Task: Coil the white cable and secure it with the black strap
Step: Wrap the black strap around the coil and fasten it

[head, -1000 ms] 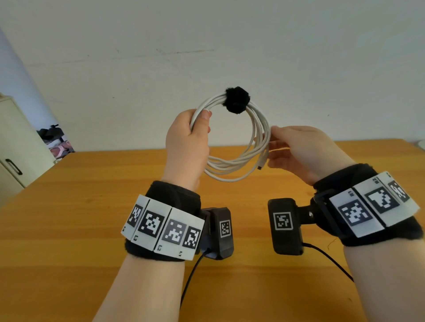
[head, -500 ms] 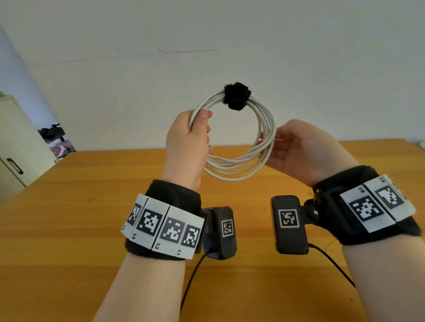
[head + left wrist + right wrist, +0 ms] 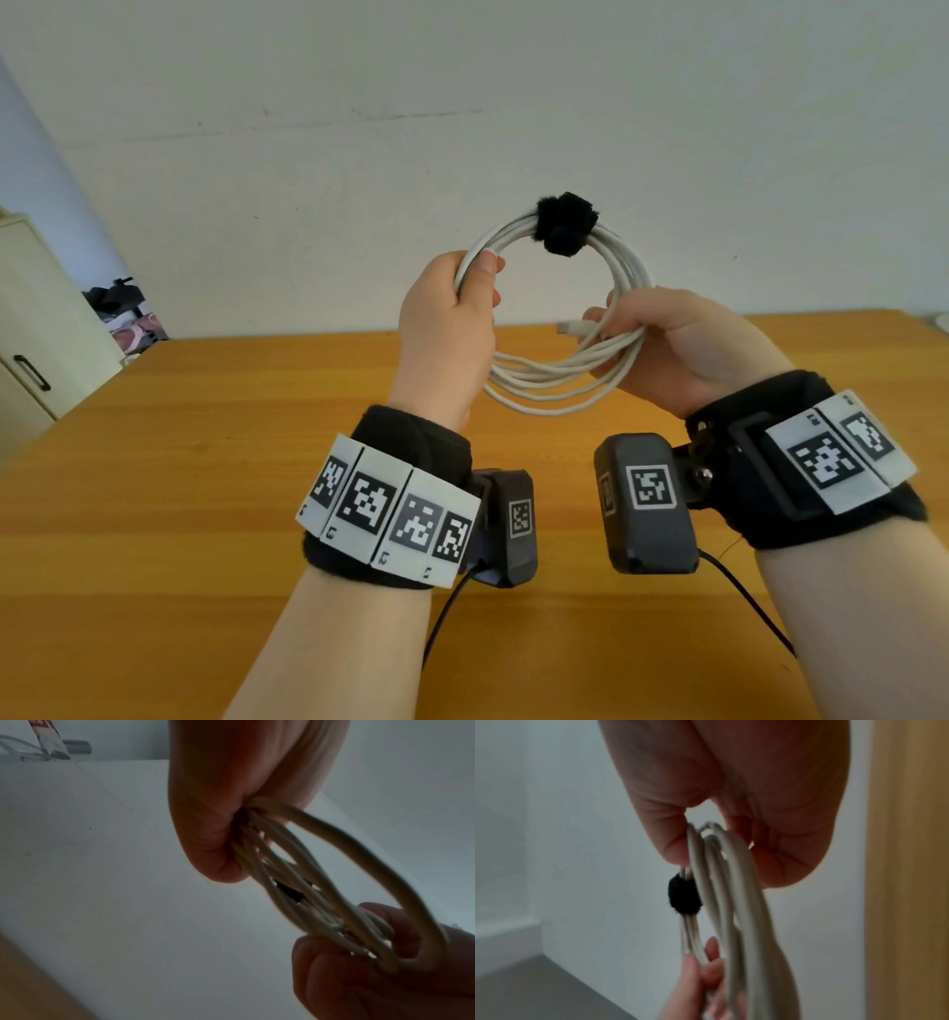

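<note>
- Setting: plain pale wall behind an orange-brown wooden desk [image 3: 205, 488]; cream cabinet with a dark handle [image 3: 31, 354] at about 9 o'clock of the head view.
- Task object: round coil of thin white cable [image 3: 560, 370], several loops, held up in the air above the desk, not touching it.
- Fuzzy black fabric strap [image 3: 565, 223] wrapped round the bundled strands at 12 o'clock of the coil; it looks closed on itself, no loose tail seen.
- Left hand [image 3: 447, 344]: grip closed on the coil at roughly 10 o'clock, thumb pressed over the strands. Left wrist view shows the strands pinched between thumb and fingers.
- Right hand [image 3: 678, 349]: grip closed on the coil at roughly 3 to 4 o'clock, fingers curled round the strands; a white plug end [image 3: 575, 327] pokes out just beside the fingertips.
- Change over the last second: the right hand went from open fingers touching the coil's outer edge to a full wrap round the strands; the plug end has moved from the coil's outer side to inside the ring. Left hand and strap position essentially unchanged.
- Reading: coiling and strapping appear done. The right hand seems to be tucking or checking the loose end. Remaining work is probably only setting the bundle down.
- Risk: lower loops are spread, so a pull could slide strands through the strap.
</note>
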### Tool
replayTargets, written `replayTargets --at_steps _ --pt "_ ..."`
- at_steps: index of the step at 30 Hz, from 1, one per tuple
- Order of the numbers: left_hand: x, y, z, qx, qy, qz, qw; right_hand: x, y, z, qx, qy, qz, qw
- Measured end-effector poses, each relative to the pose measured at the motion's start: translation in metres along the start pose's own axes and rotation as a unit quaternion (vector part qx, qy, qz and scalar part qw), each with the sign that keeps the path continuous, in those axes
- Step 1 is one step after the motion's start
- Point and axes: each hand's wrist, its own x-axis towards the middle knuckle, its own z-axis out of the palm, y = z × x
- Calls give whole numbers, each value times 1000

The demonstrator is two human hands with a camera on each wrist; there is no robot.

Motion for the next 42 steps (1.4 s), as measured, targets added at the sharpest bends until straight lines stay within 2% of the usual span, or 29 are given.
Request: replayTargets --at_steps 4,12,18,22,25,30,32,36,42 --pt "0 1 1 0 1 -5 1000 -3 -3 1 39 -26 -2 999" --pt "2 0 -6 9 18 6 1000 -1 -2 4 -84 5 -16 996" --pt "2 -1 -6 15 17 8 1000 0 3 5 -219 83 -64 970" --pt "2 -2 -3 22 14 7 1000 0 2 4 -170 60 -20 983" --pt "1 -2 -1 39 21 13 999 0 2 1 -47 -9 28 998" --pt "2 0 -2 88 36 46 994 3 6 2 85 -63 64 992" --pt "2 1 -4 112 38 64 991 4 6 1 63 -65 54 994" --pt "2 1 -5 131 37 75 988 5 5 0 -69 -22 7 997" --pt "2 0 -5 119 43 61 990 5 4 0 -3 -50 3 999"
